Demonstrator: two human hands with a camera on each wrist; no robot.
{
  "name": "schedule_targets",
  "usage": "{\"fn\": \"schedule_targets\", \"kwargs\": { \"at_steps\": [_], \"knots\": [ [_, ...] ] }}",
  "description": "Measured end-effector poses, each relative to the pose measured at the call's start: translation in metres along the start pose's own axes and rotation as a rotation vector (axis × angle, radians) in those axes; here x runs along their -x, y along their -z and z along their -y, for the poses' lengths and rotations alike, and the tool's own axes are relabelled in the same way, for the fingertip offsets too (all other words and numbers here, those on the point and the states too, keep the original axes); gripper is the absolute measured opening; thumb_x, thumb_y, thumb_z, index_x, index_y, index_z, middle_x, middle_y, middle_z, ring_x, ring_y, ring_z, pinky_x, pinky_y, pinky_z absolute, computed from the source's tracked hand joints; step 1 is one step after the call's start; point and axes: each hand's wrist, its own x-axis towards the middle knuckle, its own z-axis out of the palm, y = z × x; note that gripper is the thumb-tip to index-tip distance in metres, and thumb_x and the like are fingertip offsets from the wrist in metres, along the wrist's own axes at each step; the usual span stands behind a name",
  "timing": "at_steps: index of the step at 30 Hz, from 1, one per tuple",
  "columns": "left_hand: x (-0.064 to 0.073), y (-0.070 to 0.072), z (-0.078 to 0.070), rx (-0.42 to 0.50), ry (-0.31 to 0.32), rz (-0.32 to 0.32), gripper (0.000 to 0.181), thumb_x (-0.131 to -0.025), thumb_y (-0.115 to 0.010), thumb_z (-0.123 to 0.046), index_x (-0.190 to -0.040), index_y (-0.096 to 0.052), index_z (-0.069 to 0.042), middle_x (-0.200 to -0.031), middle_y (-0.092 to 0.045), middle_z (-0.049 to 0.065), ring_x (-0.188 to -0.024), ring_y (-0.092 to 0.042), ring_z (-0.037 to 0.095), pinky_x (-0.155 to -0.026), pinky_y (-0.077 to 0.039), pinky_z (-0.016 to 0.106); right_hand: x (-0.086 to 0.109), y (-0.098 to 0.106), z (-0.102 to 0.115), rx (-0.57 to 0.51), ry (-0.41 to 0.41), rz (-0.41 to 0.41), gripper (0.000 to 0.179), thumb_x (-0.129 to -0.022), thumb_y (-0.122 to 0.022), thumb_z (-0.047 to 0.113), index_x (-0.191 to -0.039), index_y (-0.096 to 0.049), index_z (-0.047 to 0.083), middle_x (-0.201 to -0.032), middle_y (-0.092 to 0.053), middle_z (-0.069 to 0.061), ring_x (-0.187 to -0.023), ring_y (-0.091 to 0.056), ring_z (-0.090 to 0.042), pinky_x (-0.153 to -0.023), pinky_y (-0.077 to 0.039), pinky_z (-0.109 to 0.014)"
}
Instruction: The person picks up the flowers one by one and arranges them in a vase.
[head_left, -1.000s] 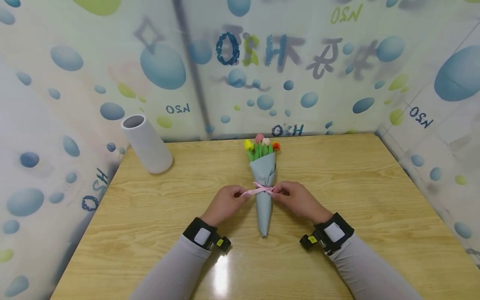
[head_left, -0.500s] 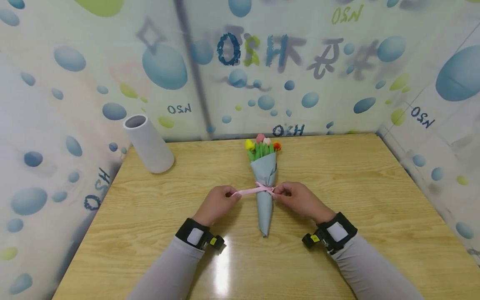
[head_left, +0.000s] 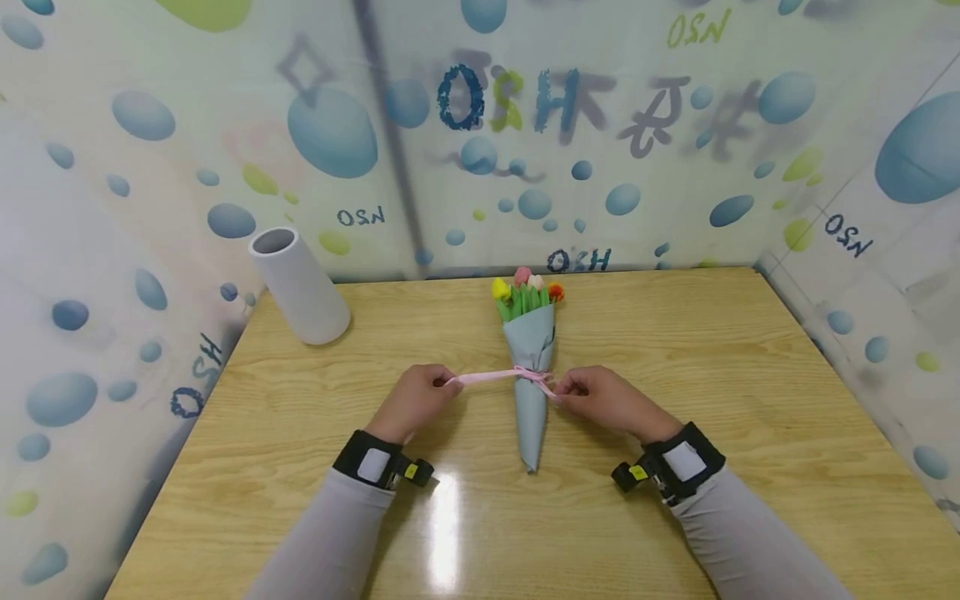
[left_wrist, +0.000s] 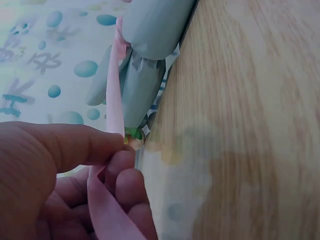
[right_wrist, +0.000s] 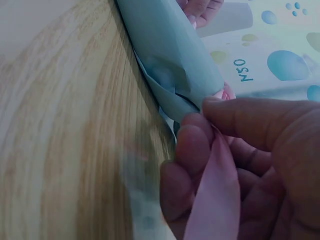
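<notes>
A bouquet of tulips (head_left: 523, 287) in grey-blue wrapping paper (head_left: 530, 425) lies on the table, its flowers toward the back. Pink ribbon (head_left: 487, 377) circles the wrap at its narrow waist. My left hand (head_left: 417, 402) pinches one ribbon end between thumb and forefinger and holds it stretched out to the left; in the left wrist view the tail of the ribbon (left_wrist: 115, 217) hangs down past the fingers. Close beside the wrap's right side, my right hand (head_left: 609, 402) pinches the other end. The right wrist view shows that ribbon tail (right_wrist: 217, 195) falling over the curled fingers.
A white vase (head_left: 300, 287) stands at the back left of the wooden table (head_left: 720, 350). Behind the table rises a wall covering (head_left: 480, 200) with blue and green spots, and it continues along both sides. Each wrist carries a black strap with a small camera (head_left: 417, 472).
My left hand has drawn its ribbon end leftward, away from the bouquet, and the stretched length has grown. The right hand has shifted slightly right with its end. The ribbon's loop looks smaller.
</notes>
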Motion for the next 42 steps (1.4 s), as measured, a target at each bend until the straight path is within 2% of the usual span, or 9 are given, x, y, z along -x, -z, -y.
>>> {"fn": "schedule_targets", "kwargs": {
  "at_steps": [5,8,12,16,22,29,36,42],
  "knots": [
    [-0.003,-0.001,0.003,-0.022,-0.025,0.045,0.017,-0.099,-0.069,-0.025,-0.101,-0.076,-0.01,-0.085,-0.065,0.002,-0.072,-0.053,0.018,-0.065,-0.043,0.029,0.0,-0.002,0.0,-0.013,0.004,-0.004,0.011,-0.102,-0.067,0.025,-0.101,-0.073,0.016,-0.086,-0.064,0.001,-0.078,-0.055,-0.017,-0.067,-0.045,-0.028],
    [-0.005,-0.008,-0.001,0.022,-0.071,0.087,0.02,-0.1,-0.069,-0.024,-0.111,-0.073,-0.009,-0.094,-0.069,0.003,-0.08,-0.06,0.016,-0.07,-0.049,0.029,-0.002,-0.006,0.003,-0.057,0.009,-0.035,0.015,-0.102,-0.067,0.029,-0.107,-0.073,0.017,-0.091,-0.065,-0.001,-0.083,-0.057,-0.018,-0.07,-0.047,-0.03],
    [-0.007,-0.021,-0.016,0.113,-0.15,0.127,0.03,-0.1,-0.068,-0.023,-0.126,-0.068,-0.007,-0.105,-0.074,0.003,-0.095,-0.066,0.015,-0.082,-0.054,0.031,-0.004,-0.012,0.006,-0.101,0.036,-0.097,0.015,-0.101,-0.068,0.027,-0.107,-0.073,0.015,-0.093,-0.067,-0.001,-0.084,-0.058,-0.018,-0.072,-0.049,-0.029],
    [-0.009,-0.035,-0.032,0.177,-0.191,0.099,0.029,-0.1,-0.069,-0.025,-0.126,-0.069,-0.011,-0.101,-0.072,0.002,-0.089,-0.063,0.016,-0.078,-0.053,0.032,-0.005,-0.015,0.007,-0.111,0.046,-0.139,0.012,-0.1,-0.07,0.024,-0.105,-0.073,0.014,-0.092,-0.069,-0.001,-0.082,-0.06,-0.016,-0.07,-0.05,-0.028],
    [-0.009,-0.048,-0.043,0.206,-0.208,0.005,0.018,-0.1,-0.069,-0.025,-0.112,-0.074,-0.013,-0.099,-0.073,0.001,-0.089,-0.062,0.014,-0.08,-0.052,0.032,-0.005,-0.016,0.006,-0.138,0.069,-0.147,0.009,-0.099,-0.072,0.021,-0.101,-0.073,0.012,-0.09,-0.068,-0.002,-0.08,-0.058,-0.017,-0.067,-0.048,-0.025],
    [-0.005,-0.042,-0.035,0.187,-0.186,-0.022,0.013,-0.1,-0.068,-0.023,-0.105,-0.077,-0.015,-0.094,-0.073,-0.002,-0.083,-0.059,0.014,-0.075,-0.05,0.03,-0.001,-0.013,0.003,-0.156,0.077,-0.122,0.007,-0.1,-0.07,0.02,-0.1,-0.072,0.013,-0.088,-0.065,-0.001,-0.08,-0.057,-0.018,-0.067,-0.048,-0.025],
    [0.002,-0.031,-0.027,0.126,-0.167,-0.029,0.012,-0.1,-0.068,-0.023,-0.103,-0.077,-0.015,-0.086,-0.069,-0.003,-0.075,-0.054,0.015,-0.068,-0.046,0.029,0.006,-0.005,-0.004,-0.09,0.078,-0.108,0.007,-0.1,-0.07,0.021,-0.099,-0.072,0.014,-0.085,-0.065,0.0,-0.077,-0.056,-0.017,-0.065,-0.047,-0.026],
    [0.01,-0.018,-0.019,0.094,-0.15,-0.055,0.012,-0.1,-0.068,-0.024,-0.104,-0.077,-0.016,-0.084,-0.067,-0.002,-0.073,-0.054,0.015,-0.065,-0.046,0.028,0.012,0.002,-0.009,-0.055,0.046,-0.098,0.006,-0.1,-0.069,0.019,-0.099,-0.072,0.014,-0.085,-0.065,0.0,-0.077,-0.057,-0.018,-0.065,-0.048,-0.026]
  ]
}}
